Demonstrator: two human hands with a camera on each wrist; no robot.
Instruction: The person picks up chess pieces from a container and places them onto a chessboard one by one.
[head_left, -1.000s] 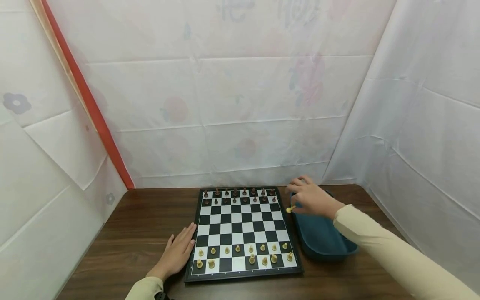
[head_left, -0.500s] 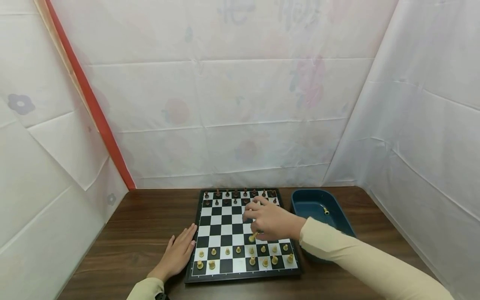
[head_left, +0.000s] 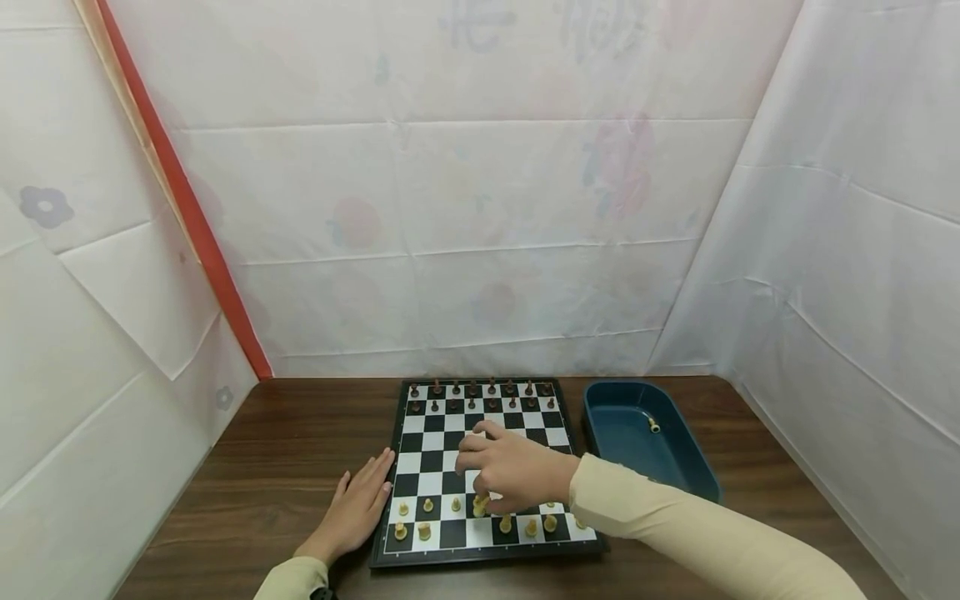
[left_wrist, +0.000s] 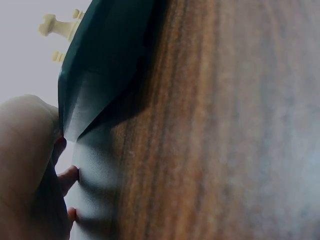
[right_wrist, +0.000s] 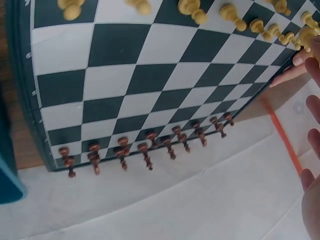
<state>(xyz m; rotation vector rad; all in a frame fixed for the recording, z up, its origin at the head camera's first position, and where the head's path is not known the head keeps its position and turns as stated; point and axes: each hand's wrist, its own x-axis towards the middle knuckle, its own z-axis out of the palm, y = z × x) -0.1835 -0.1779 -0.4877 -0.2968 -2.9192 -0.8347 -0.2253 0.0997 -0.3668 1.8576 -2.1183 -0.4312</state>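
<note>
My right hand (head_left: 517,471) is over the near half of the chessboard (head_left: 431,458), its thumb and a finger pinching a cream chess piece (head_left: 479,506). That piece is low over the near rows; whether it touches the board I cannot tell. Several cream pieces stand nearby, among them a rook (head_left: 424,531) and a pawn (head_left: 428,505); the hand and sleeve hide others. Flat along the board's left edge, my left hand (head_left: 352,508) has its fingertips on the frame. In the left wrist view its fingers (left_wrist: 70,177) touch the board's dark side.
Two rows of dark brown chess pieces (head_left: 472,390) line the board's far side. Right of the board stands a blue tray (head_left: 690,479) with a cream piece (head_left: 654,425) lying in it. White sheets (head_left: 480,208) surround the wooden table (head_left: 300,433) behind and at the sides.
From beside the tray, my right hand has moved left and nearer across the board with the cream chess piece, lowering it to the near rows. My left hand stays put.
</note>
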